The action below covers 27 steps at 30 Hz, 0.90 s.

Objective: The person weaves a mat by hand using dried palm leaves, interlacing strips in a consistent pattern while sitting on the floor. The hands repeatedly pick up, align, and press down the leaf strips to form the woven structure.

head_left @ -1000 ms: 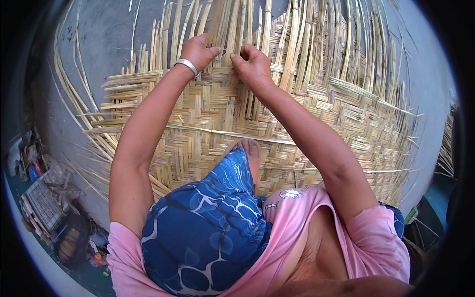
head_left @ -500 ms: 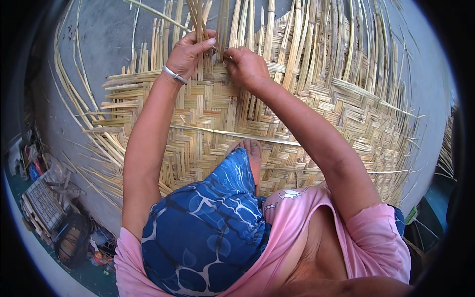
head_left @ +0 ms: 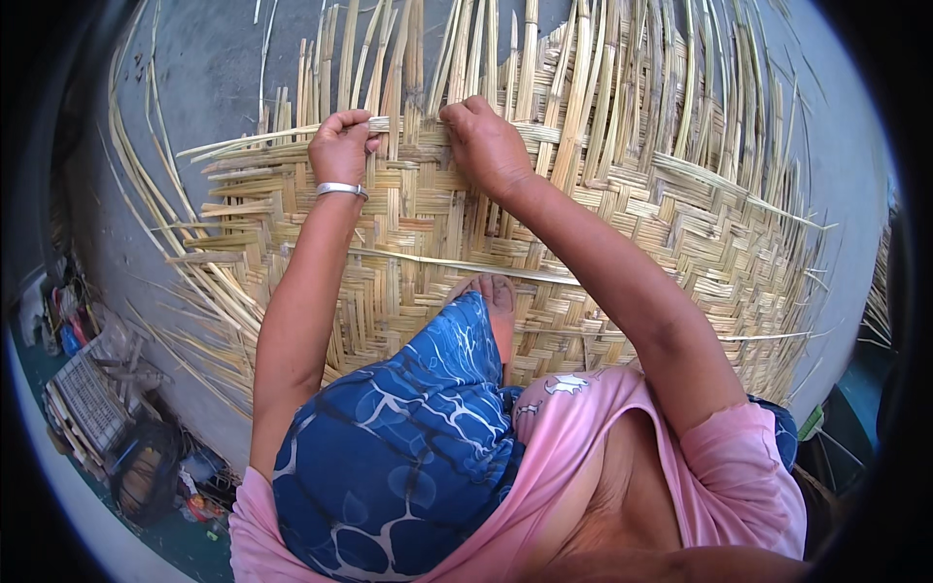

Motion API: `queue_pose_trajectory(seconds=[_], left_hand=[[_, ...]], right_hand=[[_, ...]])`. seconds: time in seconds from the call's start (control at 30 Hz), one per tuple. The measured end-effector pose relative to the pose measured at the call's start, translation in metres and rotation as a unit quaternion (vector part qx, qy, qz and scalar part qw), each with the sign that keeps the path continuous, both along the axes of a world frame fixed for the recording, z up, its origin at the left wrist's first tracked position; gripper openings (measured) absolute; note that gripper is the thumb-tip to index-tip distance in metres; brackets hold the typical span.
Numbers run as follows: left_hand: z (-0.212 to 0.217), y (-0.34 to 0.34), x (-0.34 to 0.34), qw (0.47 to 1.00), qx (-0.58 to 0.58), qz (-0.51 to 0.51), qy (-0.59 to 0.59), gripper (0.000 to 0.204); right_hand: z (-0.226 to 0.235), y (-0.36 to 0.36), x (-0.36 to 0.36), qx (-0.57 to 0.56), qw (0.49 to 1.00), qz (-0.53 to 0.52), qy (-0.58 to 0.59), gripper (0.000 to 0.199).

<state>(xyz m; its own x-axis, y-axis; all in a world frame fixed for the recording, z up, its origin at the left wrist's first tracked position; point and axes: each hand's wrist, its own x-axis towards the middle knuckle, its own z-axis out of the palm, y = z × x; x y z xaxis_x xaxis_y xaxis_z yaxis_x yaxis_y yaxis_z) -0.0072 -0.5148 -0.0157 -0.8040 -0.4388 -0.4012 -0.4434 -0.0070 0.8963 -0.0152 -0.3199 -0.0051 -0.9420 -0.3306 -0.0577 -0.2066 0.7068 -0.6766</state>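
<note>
Two hands work at the far edge of a woven bamboo mat [head_left: 544,243], which lies flat on a grey concrete floor [head_left: 194,78] and fills most of the scene. One horizontal bamboo strip [head_left: 282,139] runs along that far edge of the finished weave, its loose end reaching out to the left. Left hand [head_left: 340,146] is curled around this strip, fingers folded over it, with a silver bangle [head_left: 341,188] on the wrist. Right hand [head_left: 486,141] is just to the right of it, fingers bent and pressing down on the same row of weave; whether it grips the strip or only presses on it cannot be told. Both hands are near each other but apart, with upright slats between them.

Loose vertical slats [head_left: 466,49] stand unwoven beyond the hands, fanning toward the far side. Frayed strip ends jut from the mat's left and right edges. Nearer, a bare foot [head_left: 498,301] rests on the mat, just beyond a blue patterned skirt [head_left: 408,437]. Pink shirt [head_left: 700,486] covers the near right. Clutter [head_left: 107,428] lies on the floor at near left, details unclear.
</note>
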Motion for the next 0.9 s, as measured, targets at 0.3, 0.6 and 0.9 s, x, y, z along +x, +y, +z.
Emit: queue_pose_trajectory(seconds=[0.3,0.6,0.9], left_hand=[[0.006,-0.048,0.010,0.992,0.086,0.086,0.028,0.015],[0.007,-0.089,0.014,0.970,0.235,-0.048,0.046,0.012],[0.015,-0.083,-0.017,0.967,0.224,-0.103,0.065,0.011]], right_hand=[[0.020,-0.002,-0.012,0.151,0.965,0.199,0.077,0.012],[0.011,-0.074,-0.031,0.010,0.987,0.158,-0.022,0.012],[0.004,-0.083,-0.040,0.004,0.993,0.079,-0.090,0.017]])
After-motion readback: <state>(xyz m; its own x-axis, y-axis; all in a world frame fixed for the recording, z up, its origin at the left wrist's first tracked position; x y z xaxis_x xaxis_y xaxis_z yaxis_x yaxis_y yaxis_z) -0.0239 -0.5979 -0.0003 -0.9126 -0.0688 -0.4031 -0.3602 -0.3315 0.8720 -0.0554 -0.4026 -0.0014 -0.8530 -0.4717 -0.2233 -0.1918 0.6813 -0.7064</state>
